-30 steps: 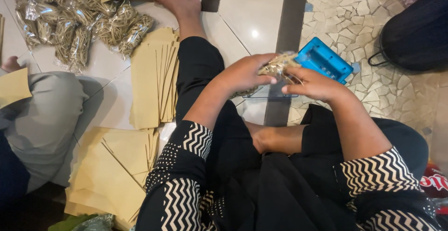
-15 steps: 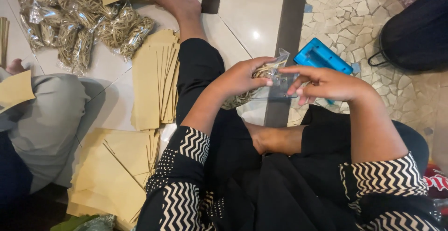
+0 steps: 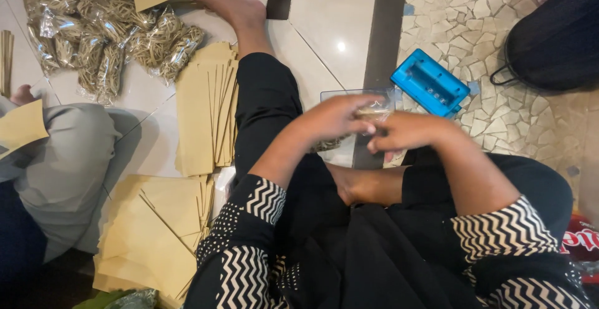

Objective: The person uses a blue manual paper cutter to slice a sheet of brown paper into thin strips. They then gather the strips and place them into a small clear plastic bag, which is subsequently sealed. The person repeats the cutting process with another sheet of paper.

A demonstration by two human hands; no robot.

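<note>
Both hands meet over the lap: left hand (image 3: 334,118) and right hand (image 3: 405,131) pinch a clear plastic packet (image 3: 368,114) of yellowish bands between closed fingers; blue hole punch (image 3: 429,83) just beyond, tan envelopes (image 3: 203,112) fanned left

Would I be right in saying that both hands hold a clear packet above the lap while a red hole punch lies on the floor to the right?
Not quite: the hole punch is blue, not red, as the head view shows. The rest stands: the left hand and right hand hold the clear packet, and the punch lies to the right.
</note>
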